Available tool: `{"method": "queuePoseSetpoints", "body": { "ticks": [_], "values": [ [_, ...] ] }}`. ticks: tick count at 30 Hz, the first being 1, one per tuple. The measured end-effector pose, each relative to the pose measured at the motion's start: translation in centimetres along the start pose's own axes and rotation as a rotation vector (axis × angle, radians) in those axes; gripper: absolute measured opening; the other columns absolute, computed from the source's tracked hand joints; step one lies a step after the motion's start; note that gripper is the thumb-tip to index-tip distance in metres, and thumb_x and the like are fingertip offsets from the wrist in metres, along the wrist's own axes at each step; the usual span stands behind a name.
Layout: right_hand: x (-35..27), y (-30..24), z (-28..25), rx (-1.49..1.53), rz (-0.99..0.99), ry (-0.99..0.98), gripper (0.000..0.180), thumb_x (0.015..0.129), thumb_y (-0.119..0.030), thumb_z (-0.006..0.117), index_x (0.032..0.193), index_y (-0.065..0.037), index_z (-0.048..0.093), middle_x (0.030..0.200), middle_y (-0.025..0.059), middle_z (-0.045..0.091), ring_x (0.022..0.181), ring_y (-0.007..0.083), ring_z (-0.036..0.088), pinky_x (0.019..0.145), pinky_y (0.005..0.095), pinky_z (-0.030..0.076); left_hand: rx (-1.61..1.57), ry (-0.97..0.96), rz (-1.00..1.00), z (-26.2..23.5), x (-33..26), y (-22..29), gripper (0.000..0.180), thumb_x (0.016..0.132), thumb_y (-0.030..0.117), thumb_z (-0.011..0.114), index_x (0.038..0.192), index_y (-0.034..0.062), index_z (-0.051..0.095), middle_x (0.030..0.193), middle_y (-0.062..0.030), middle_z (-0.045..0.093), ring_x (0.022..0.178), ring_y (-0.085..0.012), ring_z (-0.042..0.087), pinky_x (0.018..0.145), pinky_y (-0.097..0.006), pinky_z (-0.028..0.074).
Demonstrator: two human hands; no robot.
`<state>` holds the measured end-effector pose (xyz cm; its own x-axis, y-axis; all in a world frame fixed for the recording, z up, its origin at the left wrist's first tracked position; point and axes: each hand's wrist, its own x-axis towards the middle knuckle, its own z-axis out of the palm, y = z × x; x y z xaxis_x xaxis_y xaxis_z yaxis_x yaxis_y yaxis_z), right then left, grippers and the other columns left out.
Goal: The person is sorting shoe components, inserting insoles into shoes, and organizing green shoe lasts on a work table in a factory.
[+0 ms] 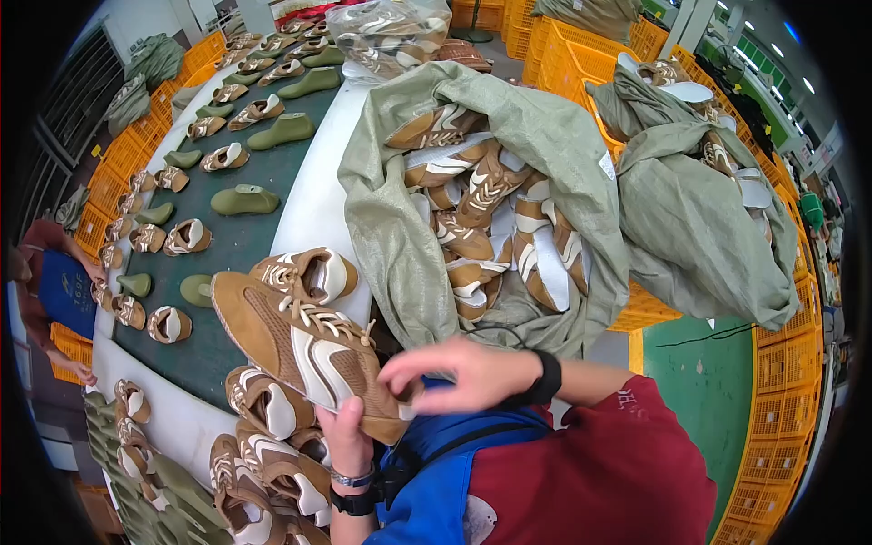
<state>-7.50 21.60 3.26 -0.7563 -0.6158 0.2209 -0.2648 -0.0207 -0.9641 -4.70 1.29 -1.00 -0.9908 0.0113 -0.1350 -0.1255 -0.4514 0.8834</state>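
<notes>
A brown lace-up sneaker upper with white curved stripes is held up in front of me, toe to the upper left. My left hand grips its lower edge near the heel, thumb on the side. Over the heel opening is my right hand, with curved fingers reaching to the collar; the fingertips are partly hidden there. Just behind the held upper lies another brown sneaker upper. More brown uppers crowd the table edge below and left of my left hand.
A grey-green sack full of brown uppers stands open beyond my right hand; a second sack is farther right. Across the green conveyor belt are rows of uppers and green shoe lasts. A co-worker stands at far left. Orange crates line the right.
</notes>
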Motion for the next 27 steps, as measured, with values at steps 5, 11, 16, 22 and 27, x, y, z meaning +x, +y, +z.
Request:
{"method": "queuePoseSetpoints", "body": {
  "ticks": [5, 11, 16, 22, 27],
  "values": [
    [-9.2, 13.1, -10.3, -1.091, 0.752, 0.489, 0.052, 0.066, -0.03, 0.071, 0.108, -0.004, 0.053, 0.087, 0.0173, 0.062, 0.084, 0.0282, 0.061, 0.073, 0.0387, 0.049, -0.046, -0.052, -0.045, -1.6, -0.6, 1.1, 0.071, 0.07, 0.032, 0.064, 0.124, -0.0036, 0.034, 0.109, -0.0182, 0.052, 0.099, -0.0275, 0.055, 0.086, -0.037, 0.045],
    [-19.7, 19.2, -11.3, -1.353, 1.008, 0.579, 0.017, 0.07, -0.016, 0.061, 0.083, -0.005, 0.058, 0.071, 0.0171, 0.06, 0.069, 0.0333, 0.06, 0.062, 0.0422, 0.049, 0.049, -0.091, 0.063, -1.0, -1.6, 1.5, 0.066, 0.075, 0.038, 0.055, 0.121, -0.0055, 0.039, 0.107, -0.0184, 0.053, 0.094, -0.0259, 0.056, 0.082, -0.035, 0.047],
    [-10.4, 9.1, -15.6, -1.124, 0.393, 0.847, 0.021, 0.076, -0.02, 0.061, 0.07, -0.002, 0.053, 0.063, 0.0183, 0.053, 0.059, 0.0323, 0.054, 0.055, 0.0394, 0.042, 0.091, -0.131, 0.001, -0.7, -1.2, 1.0, 0.071, 0.072, 0.04, 0.059, 0.121, -0.0054, 0.038, 0.107, -0.0187, 0.053, 0.097, -0.0258, 0.055, 0.084, -0.035, 0.046],
    [-2.2, 3.4, -22.0, 0.105, 0.157, 0.738, 0.026, 0.087, -0.018, 0.054, 0.104, 0.002, 0.055, 0.094, 0.0052, 0.062, 0.079, 0.0074, 0.056, 0.069, 0.0231, 0.046, 0.117, -0.102, 0.044, -0.7, -1.9, 1.7, 0.072, 0.071, 0.041, 0.059, 0.122, -0.005, 0.037, 0.11, -0.0189, 0.052, 0.099, -0.026, 0.054, 0.085, -0.035, 0.045],
    [3.1, 11.1, -24.9, -0.143, 0.261, 0.677, 0.04, 0.086, -0.024, 0.056, 0.115, 0.002, 0.048, 0.102, 0.0109, 0.06, 0.087, 0.0153, 0.058, 0.077, 0.0283, 0.045, 0.064, -0.094, 0.0, -1.2, -1.6, 2.0, 0.074, 0.069, 0.042, 0.062, 0.122, -0.0041, 0.039, 0.11, -0.0178, 0.053, 0.099, -0.0259, 0.054, 0.086, -0.036, 0.045]
  ]
}}
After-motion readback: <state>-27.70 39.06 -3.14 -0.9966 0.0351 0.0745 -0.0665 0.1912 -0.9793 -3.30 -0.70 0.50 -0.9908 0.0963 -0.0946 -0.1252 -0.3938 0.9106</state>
